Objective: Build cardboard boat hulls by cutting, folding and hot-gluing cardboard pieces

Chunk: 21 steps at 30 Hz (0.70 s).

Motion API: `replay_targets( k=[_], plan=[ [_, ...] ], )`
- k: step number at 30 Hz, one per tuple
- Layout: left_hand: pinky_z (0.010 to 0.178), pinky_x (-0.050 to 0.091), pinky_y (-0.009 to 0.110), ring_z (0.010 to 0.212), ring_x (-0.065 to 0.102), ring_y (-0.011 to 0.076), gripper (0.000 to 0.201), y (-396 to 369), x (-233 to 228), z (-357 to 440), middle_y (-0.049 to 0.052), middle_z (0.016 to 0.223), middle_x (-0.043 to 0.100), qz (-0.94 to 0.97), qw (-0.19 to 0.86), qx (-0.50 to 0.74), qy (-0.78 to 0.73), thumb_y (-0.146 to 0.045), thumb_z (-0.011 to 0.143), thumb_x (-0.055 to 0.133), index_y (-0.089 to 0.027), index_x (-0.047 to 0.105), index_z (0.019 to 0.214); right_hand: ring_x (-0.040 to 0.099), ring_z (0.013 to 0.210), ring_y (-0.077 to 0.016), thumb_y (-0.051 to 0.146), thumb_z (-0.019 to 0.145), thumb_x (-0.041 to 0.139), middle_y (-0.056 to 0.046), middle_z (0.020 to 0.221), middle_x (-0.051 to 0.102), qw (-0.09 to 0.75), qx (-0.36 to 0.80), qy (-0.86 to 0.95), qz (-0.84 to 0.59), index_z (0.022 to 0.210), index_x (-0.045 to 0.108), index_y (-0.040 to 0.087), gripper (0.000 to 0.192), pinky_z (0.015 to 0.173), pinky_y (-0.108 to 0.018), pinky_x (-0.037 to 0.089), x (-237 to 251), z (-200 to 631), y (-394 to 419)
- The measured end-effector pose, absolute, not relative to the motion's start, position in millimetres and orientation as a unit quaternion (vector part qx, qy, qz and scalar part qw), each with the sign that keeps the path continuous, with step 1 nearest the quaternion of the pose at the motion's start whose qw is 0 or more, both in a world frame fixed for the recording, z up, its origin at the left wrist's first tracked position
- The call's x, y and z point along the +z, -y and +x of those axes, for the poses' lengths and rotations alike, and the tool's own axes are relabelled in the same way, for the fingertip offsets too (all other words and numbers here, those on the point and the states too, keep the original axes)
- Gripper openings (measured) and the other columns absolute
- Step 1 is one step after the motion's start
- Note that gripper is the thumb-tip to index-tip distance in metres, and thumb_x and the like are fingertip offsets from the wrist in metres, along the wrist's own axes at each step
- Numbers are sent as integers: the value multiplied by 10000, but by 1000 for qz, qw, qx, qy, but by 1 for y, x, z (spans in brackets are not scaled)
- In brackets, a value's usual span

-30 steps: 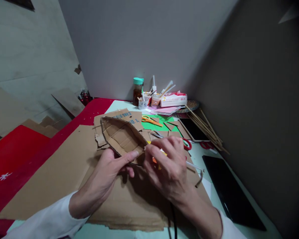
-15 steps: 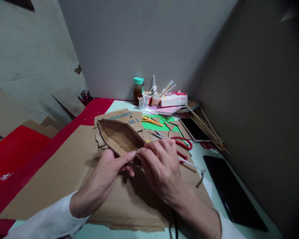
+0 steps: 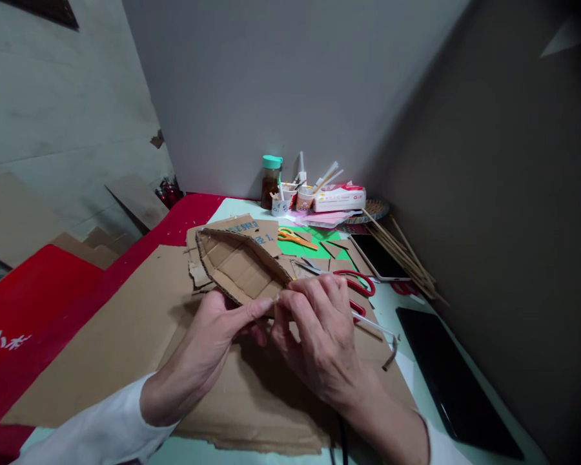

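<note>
A small boat-shaped cardboard tray (image 3: 244, 261) with low upright walls is tilted toward me above the table. My left hand (image 3: 217, 336) grips its near wall, thumb on the rim and fingers underneath. At the tray's near right end, my right hand (image 3: 319, 329) is closed with its fingertips pinched on the rim, close to the left thumb. The exact spot under the right fingers is hidden. Just beyond the right hand lie red-handled scissors (image 3: 361, 282), partly covered. A flat cardboard sheet (image 3: 252, 400) spreads below both hands.
Orange scissors (image 3: 297, 237) rest on a green mat (image 3: 326, 234). Behind stand a bottle (image 3: 270, 184), paper cups (image 3: 281, 205) and a tissue pack (image 3: 339, 197). To the right are a tablet (image 3: 377, 255), wooden sticks (image 3: 409, 258) and a black slab (image 3: 455, 378). A red box (image 3: 33, 303) sits left.
The view has shifted slightly, so everything appears a little right and lower. Both hands keep hold of the cardboard tray; the right fingers have shifted slightly at its end.
</note>
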<state>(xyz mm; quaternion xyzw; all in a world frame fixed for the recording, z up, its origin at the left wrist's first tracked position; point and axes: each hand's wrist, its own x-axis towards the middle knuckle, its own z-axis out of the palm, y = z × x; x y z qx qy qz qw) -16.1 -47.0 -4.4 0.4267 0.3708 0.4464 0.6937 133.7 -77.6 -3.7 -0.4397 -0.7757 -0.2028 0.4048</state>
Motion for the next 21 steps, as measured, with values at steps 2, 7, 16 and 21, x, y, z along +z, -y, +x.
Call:
replay_targets(
  k=[2, 7, 16, 21],
  plan=[
    [492, 511, 204, 527, 583, 108, 203, 46, -5, -16, -15, 613, 673, 425, 689, 451, -376, -298, 716, 830, -155, 687, 697, 446, 756, -215, 122, 923, 499, -90, 817, 617, 401, -219, 771, -442, 827, 567, 157, 122, 716, -386, 351, -3, 135, 76],
    [448, 530, 211, 539, 556, 105, 216, 44, -4, -19, -14, 663, 652, 414, 673, 473, -391, -289, 717, 832, -135, 696, 782, 470, 800, -234, 117, 886, 518, -113, 858, 611, 418, -243, 742, -463, 843, 549, 157, 67, 735, -404, 357, 2, 143, 75],
    [461, 552, 226, 666, 615, 142, 126, 39, 0, -25, -6, 763, 694, 354, 685, 509, -381, -235, 782, 784, -180, 695, 851, 287, 598, -134, 100, 853, 456, 15, 588, 381, 419, -143, 818, -367, 588, 418, 185, 281, 613, -325, 252, 2, 140, 81],
    [453, 551, 246, 609, 604, 149, 128, 32, 8, -29, 15, 670, 692, 297, 684, 556, -367, -222, 763, 766, -153, 677, 701, 373, 625, -146, 118, 887, 506, -14, 613, 504, 415, -111, 869, -246, 650, 570, 144, 248, 625, -336, 296, -4, 130, 80]
  ],
)
